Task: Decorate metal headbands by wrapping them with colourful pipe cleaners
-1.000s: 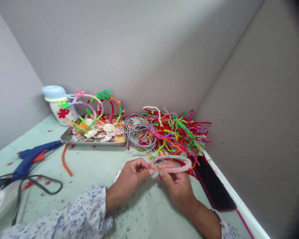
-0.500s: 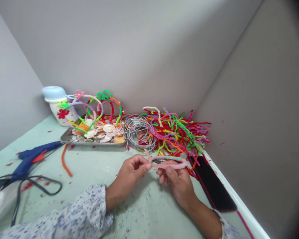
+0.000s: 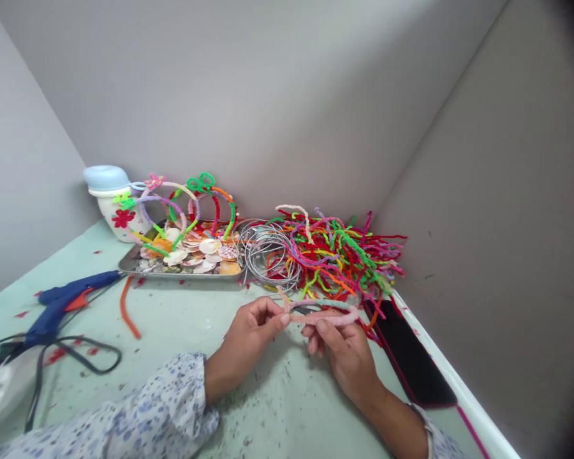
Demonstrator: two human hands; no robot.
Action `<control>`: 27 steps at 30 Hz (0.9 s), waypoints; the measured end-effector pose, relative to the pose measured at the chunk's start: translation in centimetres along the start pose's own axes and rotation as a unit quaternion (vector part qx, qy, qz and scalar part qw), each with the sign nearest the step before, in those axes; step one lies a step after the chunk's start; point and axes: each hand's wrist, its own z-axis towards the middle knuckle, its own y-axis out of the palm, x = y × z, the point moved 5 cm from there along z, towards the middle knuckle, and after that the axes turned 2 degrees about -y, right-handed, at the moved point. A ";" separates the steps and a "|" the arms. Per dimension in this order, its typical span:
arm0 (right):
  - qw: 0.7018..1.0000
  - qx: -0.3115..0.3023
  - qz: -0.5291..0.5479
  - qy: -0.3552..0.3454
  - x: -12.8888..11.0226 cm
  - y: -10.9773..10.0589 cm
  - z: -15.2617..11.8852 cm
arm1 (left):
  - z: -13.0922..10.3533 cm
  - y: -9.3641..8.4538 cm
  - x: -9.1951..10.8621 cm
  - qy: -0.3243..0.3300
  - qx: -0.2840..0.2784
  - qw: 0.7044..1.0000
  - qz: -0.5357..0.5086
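Pinching a fuzzy pastel loop [image 3: 337, 318] between fingers and thumb on both sides, the left hand [image 3: 254, 325] and right hand [image 3: 344, 350] are holding it above the green tabletop [image 3: 196, 331], just in front of the tangled, multicoloured fuzzy stems [image 3: 344, 255].

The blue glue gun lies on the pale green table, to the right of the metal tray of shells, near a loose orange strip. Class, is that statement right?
No, the side is wrong. The head view shows the blue glue gun to the left of the metal tray of shells. It does lie on the pale green table, near a loose orange strip.
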 end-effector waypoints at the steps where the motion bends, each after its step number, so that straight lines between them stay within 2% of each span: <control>1: 1.000 -0.004 -0.008 0.000 -0.1 0.1 0.0 | 0.0 0.0 0.0 -0.004 -0.002 1.000 -0.004; 7: 0.999 -0.016 -0.043 -0.021 -0.7 0.3 -0.1 | -0.2 0.2 -0.3 -0.048 -0.012 0.998 -0.048; 14: 0.996 -0.015 -0.079 -0.046 -0.9 0.3 -0.2 | 0.2 0.5 -1.5 -0.100 -0.046 0.989 -0.095; 19: 0.998 0.016 -0.050 -0.037 -0.4 -0.1 -0.1 | 0.3 0.7 -1.2 -0.086 -0.048 0.991 -0.091; 24: 0.999 0.030 -0.005 -0.042 -0.4 -0.2 0.1 | 0.1 0.4 -0.3 -0.019 -0.008 1.000 -0.009; 27: 0.999 0.023 -0.009 -0.035 -0.4 -0.1 0.1 | -0.1 0.5 -0.1 0.010 -0.007 1.000 0.020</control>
